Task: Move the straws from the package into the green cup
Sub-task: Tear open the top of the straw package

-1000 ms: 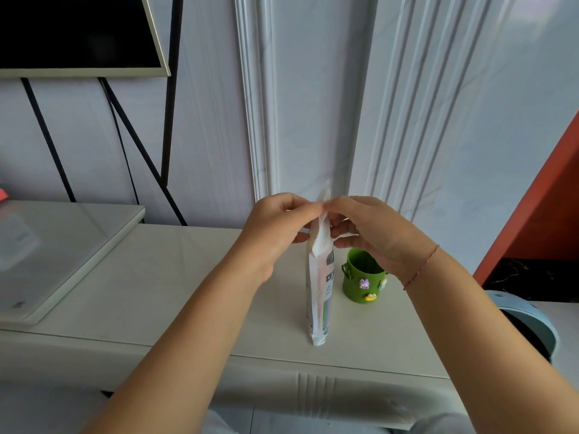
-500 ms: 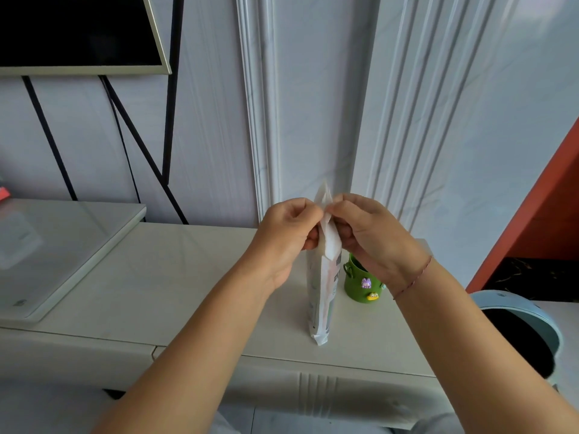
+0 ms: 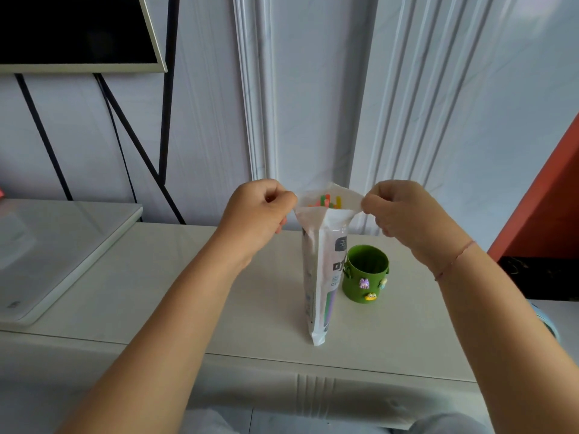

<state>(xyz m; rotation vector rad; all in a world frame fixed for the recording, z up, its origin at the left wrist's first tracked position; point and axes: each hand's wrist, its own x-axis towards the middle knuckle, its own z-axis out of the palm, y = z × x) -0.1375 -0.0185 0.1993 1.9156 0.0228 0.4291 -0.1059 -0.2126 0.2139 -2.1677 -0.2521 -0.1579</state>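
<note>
Since half a second ago both hands have drawn apart, and the mouth of the tall white plastic straw package [image 3: 319, 277], pinched flat then, now gapes wide. It stands upright on the pale cream cabinet top [image 3: 188, 277], its foot near the front edge, with bare surface to its left as far as the raised white glass-topped slab [image 3: 62, 245]. Just beside its right flank stands the round green cup [image 3: 365, 274] with small cartoon charms, mouth up; whether the two touch cannot be told. More bare top lies right of the cup. The white panelled wall [image 3: 313, 104] rises close behind. Tips of the coloured plastic straws [image 3: 326, 202], orange, green, red and yellow, show inside the opened mouth, all within the package. The left hand [image 3: 257, 214] pinches the left lip of the bag between thumb and curled fingers; the right hand [image 3: 404, 214] pinches the right lip likewise. Both hands are level with each other above the cabinet top, backs towards the camera, forearms reaching up from the lower corners, a thin red string bracelet [image 3: 454, 261] on the right wrist.
</note>
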